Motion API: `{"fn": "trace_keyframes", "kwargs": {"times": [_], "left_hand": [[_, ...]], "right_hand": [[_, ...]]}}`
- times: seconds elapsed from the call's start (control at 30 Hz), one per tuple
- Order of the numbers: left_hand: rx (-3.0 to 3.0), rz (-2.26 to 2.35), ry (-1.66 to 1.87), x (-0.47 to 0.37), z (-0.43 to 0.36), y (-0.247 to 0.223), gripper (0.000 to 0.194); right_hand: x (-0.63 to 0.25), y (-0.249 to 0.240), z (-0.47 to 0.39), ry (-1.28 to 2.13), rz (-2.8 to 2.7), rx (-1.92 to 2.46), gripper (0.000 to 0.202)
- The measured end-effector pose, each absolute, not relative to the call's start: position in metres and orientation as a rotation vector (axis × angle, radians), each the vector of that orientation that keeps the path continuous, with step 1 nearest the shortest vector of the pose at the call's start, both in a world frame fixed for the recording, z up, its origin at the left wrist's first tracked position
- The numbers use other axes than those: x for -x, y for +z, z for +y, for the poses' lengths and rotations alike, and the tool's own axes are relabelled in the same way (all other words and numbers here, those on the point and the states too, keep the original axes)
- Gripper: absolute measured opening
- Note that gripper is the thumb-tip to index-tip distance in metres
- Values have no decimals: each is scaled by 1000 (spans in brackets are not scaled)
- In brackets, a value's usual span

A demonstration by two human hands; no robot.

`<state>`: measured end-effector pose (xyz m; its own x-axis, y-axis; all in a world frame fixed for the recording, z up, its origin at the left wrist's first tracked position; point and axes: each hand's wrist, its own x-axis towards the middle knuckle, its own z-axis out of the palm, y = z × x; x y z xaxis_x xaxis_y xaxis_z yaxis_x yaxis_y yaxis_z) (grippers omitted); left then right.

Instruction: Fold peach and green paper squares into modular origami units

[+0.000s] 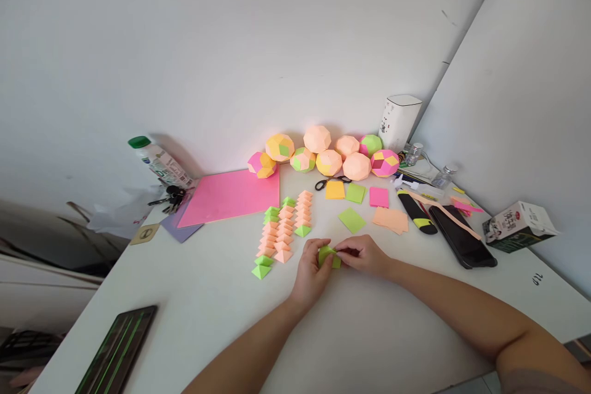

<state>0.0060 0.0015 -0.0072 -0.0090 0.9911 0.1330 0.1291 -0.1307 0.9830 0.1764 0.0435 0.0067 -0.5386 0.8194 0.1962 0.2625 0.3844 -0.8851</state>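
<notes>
Between my two hands is a small green paper piece (335,261), partly folded. My left hand (313,271) pinches its left side, thumb in front. The curled fingers of my right hand (362,254) grip its right edge. Left of my hands lie three overlapping columns of folded peach units (282,237) with some green units (261,271) at their ends. A loose green sheet (352,220) rests just behind my right hand, beside several peach sheets (390,219). Small stacks of orange (335,189), green (355,192) and pink paper (379,197) sit farther back.
Several paper balls (357,166) line the wall, with black scissors (321,184) before them. A pink sheet (231,197), keys (174,197) and a bottle (161,160) are at left. Rightward are a cutter (415,212), a phone (463,237) and a carton (519,226). A tablet (117,351) lies front left.
</notes>
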Motion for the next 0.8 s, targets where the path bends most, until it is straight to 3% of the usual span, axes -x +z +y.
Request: {"fn": "trace_keyframes", "kwargs": {"times": [0.37,0.8], "left_hand": [[-1526,1271,1198,-7,3,0,8],[-1573,1207,1212,-6,2,-6,24]], "right_hand": [[-176,8,42,1106,-2011,944,16],[-175,6,45,988,-2069,827,13]]}}
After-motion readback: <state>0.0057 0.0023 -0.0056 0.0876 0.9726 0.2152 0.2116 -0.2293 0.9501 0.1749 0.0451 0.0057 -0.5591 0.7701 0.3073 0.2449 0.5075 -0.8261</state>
